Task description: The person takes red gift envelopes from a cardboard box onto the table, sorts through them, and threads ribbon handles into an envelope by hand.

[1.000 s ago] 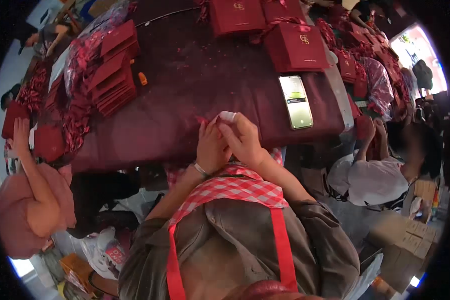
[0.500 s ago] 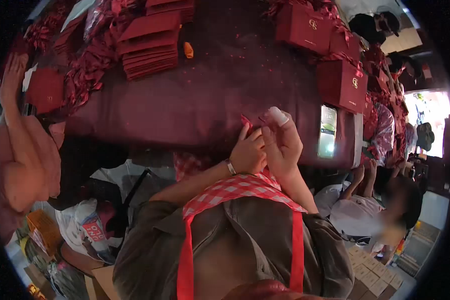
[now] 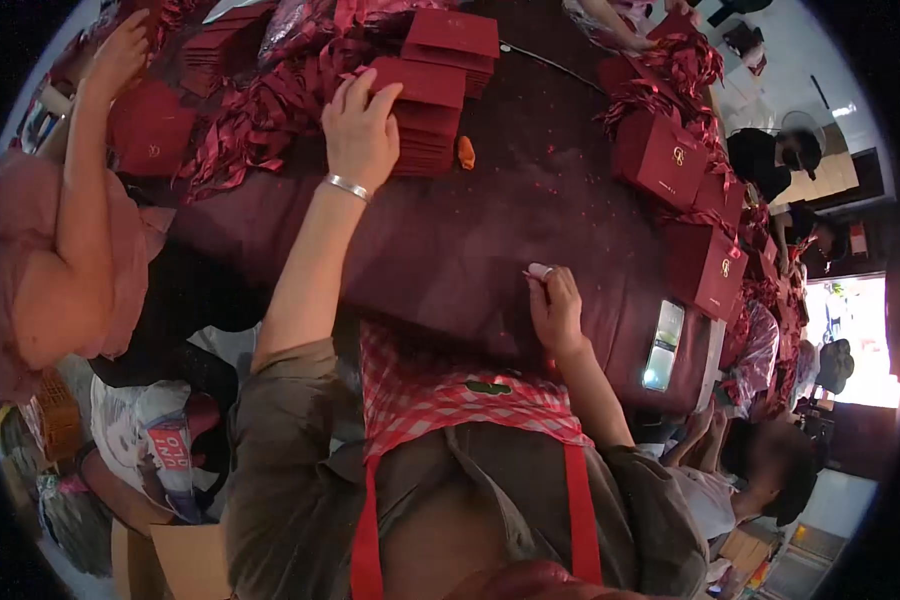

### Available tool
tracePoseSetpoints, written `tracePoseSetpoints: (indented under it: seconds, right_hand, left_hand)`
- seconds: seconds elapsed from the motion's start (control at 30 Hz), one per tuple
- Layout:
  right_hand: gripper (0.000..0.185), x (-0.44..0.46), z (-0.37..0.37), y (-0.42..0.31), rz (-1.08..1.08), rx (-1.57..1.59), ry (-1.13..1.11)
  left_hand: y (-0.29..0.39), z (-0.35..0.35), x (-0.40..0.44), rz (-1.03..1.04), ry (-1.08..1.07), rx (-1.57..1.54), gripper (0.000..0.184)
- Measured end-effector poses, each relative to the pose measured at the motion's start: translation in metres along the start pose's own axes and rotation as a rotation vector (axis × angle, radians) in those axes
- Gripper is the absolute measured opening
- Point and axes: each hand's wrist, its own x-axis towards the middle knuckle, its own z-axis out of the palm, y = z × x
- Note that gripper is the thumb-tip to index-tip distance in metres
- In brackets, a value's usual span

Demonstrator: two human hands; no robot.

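My left hand, with a silver bracelet at the wrist, is stretched out to the left edge of a stack of dark red folded bags. Its fingers are apart and the fingertips reach the top bag. Red ribbons lie in a heap left of it. Low over the table's near side is my right hand, a white wrap on one finger. Its thumb and finger are pressed together; a tiny reddish bit shows at the tips, too small to name. An orange object lies just right of the stack.
On the dark red tablecloth, a lit phone lies at the right edge. Red bags with gold letters stand beyond it. A person in pink sits at the left; other people are at the right.
My hands, together before, have parted. The left one has moved out to the stack of bags, while the right stays near the table's edge. The view has turned.
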Motion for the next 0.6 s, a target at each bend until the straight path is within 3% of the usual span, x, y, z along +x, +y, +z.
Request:
tracePoseSetpoints:
  seconds: [0.07,0.1,0.17,0.23,0.3,0.33,0.43,0.5,0.6]
  right_hand:
    - [0.017,-0.002,0.003,0.000,-0.069,0.061,0.013]
    - [0.016,-0.001,0.000,-0.003,-0.054,0.078,0.006]
    - [0.017,-0.004,-0.001,0.000,-0.060,0.093,0.042]
    - [0.018,-0.005,-0.003,0.000,-0.060,0.113,0.075]
    - [0.018,-0.007,-0.005,-0.002,0.079,0.201,0.059]
    - [0.018,-0.010,-0.005,0.000,0.079,0.207,0.067]
    - [0.018,-0.017,-0.013,0.004,0.023,0.188,0.102]
    - [0.015,-0.019,-0.032,-0.001,-0.030,0.091,0.171]
    - [0.012,-0.027,-0.056,-0.003,0.119,0.103,0.273]
  left_hand:
    - [-0.015,0.008,0.010,-0.047,-0.131,0.192,0.031]
    - [-0.019,0.008,0.014,-0.040,-0.120,0.194,0.031]
    - [-0.026,0.008,0.020,-0.115,-0.296,0.130,0.027]
    - [-0.027,0.004,0.023,-0.078,-0.207,0.147,0.021]
    - [-0.023,-0.005,0.021,-0.037,-0.006,0.032,0.018]
    - [-0.014,-0.016,0.021,0.013,0.094,-0.016,0.017]
    - [0.034,-0.058,0.009,0.043,0.105,-0.184,0.018]
    - [0.079,-0.080,-0.012,0.171,0.110,-0.196,0.020]
    - [0.144,-0.073,-0.064,0.255,-0.031,-0.231,0.021]
